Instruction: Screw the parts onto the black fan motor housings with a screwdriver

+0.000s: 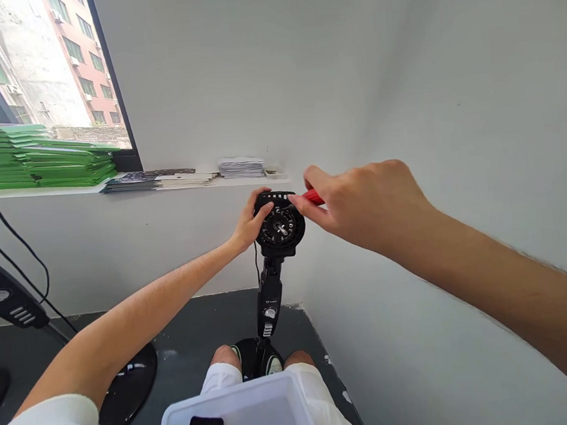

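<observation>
On the black fan stand, illegible white lettering.

Standing here I see a corner: plain pale-grey walls, faint shadow band up the right side. Window at left, dark frame — daylight in, pink block outside. White ledge under it, green stack plus papers. Floor dark grey — white chips along the right edge.
</observation>
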### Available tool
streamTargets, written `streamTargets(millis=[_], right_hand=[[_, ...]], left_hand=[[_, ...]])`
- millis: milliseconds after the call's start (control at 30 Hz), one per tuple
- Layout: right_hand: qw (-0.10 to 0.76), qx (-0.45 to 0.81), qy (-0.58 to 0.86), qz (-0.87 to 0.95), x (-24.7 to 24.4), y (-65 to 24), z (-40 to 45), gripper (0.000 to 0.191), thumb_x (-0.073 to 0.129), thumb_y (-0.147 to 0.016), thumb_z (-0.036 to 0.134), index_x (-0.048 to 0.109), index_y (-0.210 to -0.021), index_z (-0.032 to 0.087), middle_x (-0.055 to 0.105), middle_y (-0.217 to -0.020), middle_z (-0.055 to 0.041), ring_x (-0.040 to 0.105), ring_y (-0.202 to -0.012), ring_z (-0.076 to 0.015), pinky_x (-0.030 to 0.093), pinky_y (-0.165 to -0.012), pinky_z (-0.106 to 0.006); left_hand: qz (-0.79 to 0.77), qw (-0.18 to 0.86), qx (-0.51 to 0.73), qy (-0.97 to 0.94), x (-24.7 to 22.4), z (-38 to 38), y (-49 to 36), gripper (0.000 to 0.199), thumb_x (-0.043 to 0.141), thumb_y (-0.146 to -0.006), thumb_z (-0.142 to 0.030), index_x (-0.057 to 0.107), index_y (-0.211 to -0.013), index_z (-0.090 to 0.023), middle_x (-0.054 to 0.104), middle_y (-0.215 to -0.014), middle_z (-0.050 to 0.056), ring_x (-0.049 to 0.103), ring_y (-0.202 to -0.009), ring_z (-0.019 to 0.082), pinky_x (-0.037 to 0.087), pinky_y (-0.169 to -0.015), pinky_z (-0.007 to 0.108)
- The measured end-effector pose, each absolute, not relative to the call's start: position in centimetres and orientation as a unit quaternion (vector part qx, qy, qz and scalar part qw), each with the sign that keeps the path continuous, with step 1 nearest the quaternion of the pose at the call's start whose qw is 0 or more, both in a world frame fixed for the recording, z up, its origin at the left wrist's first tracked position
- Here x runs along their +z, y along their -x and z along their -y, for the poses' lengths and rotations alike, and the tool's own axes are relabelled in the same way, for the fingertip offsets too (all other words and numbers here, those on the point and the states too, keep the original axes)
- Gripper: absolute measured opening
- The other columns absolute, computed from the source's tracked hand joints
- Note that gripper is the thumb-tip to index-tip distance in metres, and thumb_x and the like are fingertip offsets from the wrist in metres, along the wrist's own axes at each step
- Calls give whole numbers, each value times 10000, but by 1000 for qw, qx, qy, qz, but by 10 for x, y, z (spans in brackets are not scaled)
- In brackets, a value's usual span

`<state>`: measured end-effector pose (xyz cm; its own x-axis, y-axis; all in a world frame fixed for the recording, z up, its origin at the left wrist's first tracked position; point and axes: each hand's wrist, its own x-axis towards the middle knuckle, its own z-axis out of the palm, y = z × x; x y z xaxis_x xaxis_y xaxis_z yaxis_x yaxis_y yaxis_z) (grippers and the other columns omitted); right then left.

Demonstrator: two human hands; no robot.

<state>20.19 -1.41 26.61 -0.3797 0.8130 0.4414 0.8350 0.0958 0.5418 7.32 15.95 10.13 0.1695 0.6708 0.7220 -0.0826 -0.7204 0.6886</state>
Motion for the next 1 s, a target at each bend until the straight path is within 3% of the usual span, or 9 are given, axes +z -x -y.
streamTargets(millis=[133, 233, 300, 400, 533, 633, 800, 933, 1000], right_hand=[[-1, -324, 550, 770, 267, -202, 14, 384, 358, -972, 416, 530, -1207, 164, 659, -641, -23, 415, -452, -132, 217, -523, -275], [-6, -381, 575, 725, 266, -204, 13, 520, 219, -1008, 517, 603, -1041, 167, 614, -569, -49, 429, -455, -151, 210, -532, -290], [8, -379, 572, 727, 265, -205, 12, 478, 266, -996, 522, 602, -995, 182, 634, -597, -49, 467, -485, -156, 210, -533, -288], [19, -314, 548, 775, 265, -205, 12, 350, 416, -946, 424, 536, -1173, 186, 687, -689, -18, 474, -490, -138, 221, -522, -268], [-1, -360, 562, 745, 265, -202, 16, 421, 303, -996, 438, 559, -1170, 153, 634, -591, -38, 420, -446, -146, 202, -525, -285], [9, -396, 570, 720, 265, -201, 17, 469, 259, -998, 480, 612, -998, 171, 623, -580, -65, 450, -470, -157, 194, -539, -297], [20, -301, 531, 792, 266, -204, 16, 358, 407, -939, 377, 516, -1215, 177, 691, -692, -21, 461, -467, -134, 227, -522, -273], [-1, -376, 571, 729, 265, -203, 19, 472, 259, -1000, 480, 604, -1054, 162, 603, -549, -47, 452, -461, -161, 199, -539, -297], [8, -358, 569, 741, 266, -202, 20, 430, 307, -981, 478, 606, -1041, 175, 626, -580, -47, 479, -488, -163, 213, -551, -294]], left_hand=[[-208, 315, 597, -708, 99, -155, -71, 459, 559, -948, -399, 435, -1373, -282, 649, -1217, 45, 605, -1160, 235, 477, -1060, 416], [-194, 279, 594, -729, 98, -154, -69, 481, 549, -962, -417, 415, -1407, -291, 631, -1273, 57, 598, -1191, 229, 457, -1091, 425], [-186, 238, 596, -744, 96, -154, -69, 383, 504, -986, -424, 488, -1338, -272, 610, -1319, 79, 575, -1248, 232, 429, -1124, 438], [-190, 189, 593, -759, 96, -154, -67, 259, 480, -997, -422, 596, -1145, -244, 595, -1351, 107, 481, -1385, 260, 392, -1158, 473], [-207, 179, 581, -767, 97, -153, -65, 215, 499, -989, -388, 639, -1059, -239, 565, -1413, 116, 367, -1487, 272, 370, -1176, 488], [-209, 184, 583, -764, 97, -153, -66, 204, 503, -987, -364, 650, -1062, -243, 557, -1423, 112, 402, -1465, 263, 381, -1171, 477], [-201, 180, 590, -761, 96, -153, -69, 203, 500, -987, -345, 654, -1070, -243, 584, -1354, 106, 467, -1402, 249, 403, -1155, 464], [-195, 179, 600, -755, 95, -152, -71, 193, 503, -986, -337, 635, -1093, -246, 587, -1333, 92, 475, -1381, 240, 408, -1147, 448], [-191, 174, 602, -756, 95, -151, -70, 184, 508, -985, -335, 633, -1078, -237, 592, -1306, 92, 521, -1316, 237, 423, -1127, 442]])
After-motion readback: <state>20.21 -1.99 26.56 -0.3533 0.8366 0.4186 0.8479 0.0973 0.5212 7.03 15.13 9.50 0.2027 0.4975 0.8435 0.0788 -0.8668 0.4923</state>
